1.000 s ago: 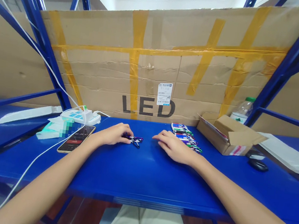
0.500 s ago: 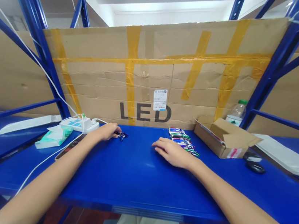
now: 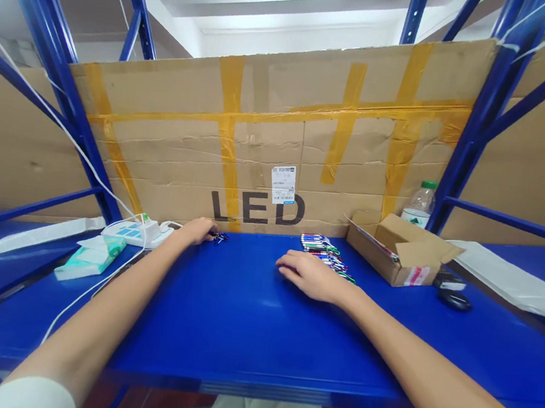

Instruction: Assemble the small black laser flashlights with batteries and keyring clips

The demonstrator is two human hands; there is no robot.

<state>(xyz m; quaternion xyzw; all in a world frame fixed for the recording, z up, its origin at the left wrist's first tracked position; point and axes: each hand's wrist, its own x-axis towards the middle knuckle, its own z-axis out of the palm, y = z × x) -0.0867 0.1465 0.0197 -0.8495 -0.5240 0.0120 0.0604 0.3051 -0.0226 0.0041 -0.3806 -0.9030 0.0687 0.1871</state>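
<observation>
My left hand (image 3: 198, 230) reaches to the far left of the blue shelf (image 3: 247, 321), close to the cardboard wall, with its fingers curled on a small bunch of dark keychain items (image 3: 220, 238). My right hand (image 3: 307, 275) lies flat on the shelf with fingers stretched out, holding nothing. Just beyond its fingertips lies a row of several coloured keychain lights (image 3: 326, 252).
An open cardboard box (image 3: 399, 250) and a plastic bottle (image 3: 419, 204) stand at the back right, a black mouse (image 3: 451, 299) beside them. A white power strip (image 3: 135, 231), a teal packet (image 3: 89, 256) and white cables lie at the left. A taped cardboard sheet marked LED backs the shelf.
My left hand has slid the dark keychain items away from me and to the left, toward the cardboard wall. The right hand has stayed flat. The view has tilted upward.
</observation>
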